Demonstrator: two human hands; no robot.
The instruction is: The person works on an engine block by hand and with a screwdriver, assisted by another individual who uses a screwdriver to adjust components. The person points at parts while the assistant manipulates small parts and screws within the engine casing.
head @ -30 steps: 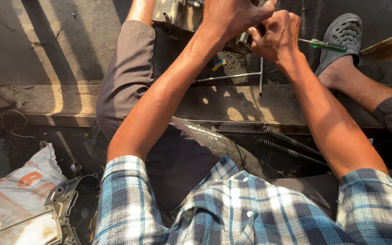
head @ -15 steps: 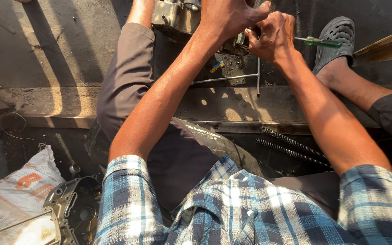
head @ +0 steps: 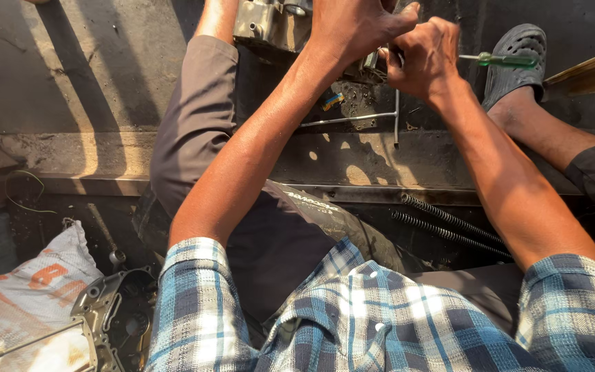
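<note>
Grimy metal fills the top of the view, where a seated person's 2 hands meet over an engine part [head: 270, 26] set on the dark floor [head: 91, 76] between the legs. The left hand [head: 352, 27] is closed over the part's right end, thumb stretched toward the other hand. The right hand [head: 427, 58] is curled into a fist just beside it; what it grips cannot be made out. A green-handled screwdriver [head: 500, 60] shows just right of that fist, by a grey clog [head: 514, 62] on the person's foot. Below the hands a T-shaped wrench [head: 366, 118] lies on the floor. Nearer the body, 2 coil springs [head: 442, 224] lie side by side under the right forearm. At lower left, a metal casing [head: 115, 320] rests against a white sack [head: 29, 303].
</note>
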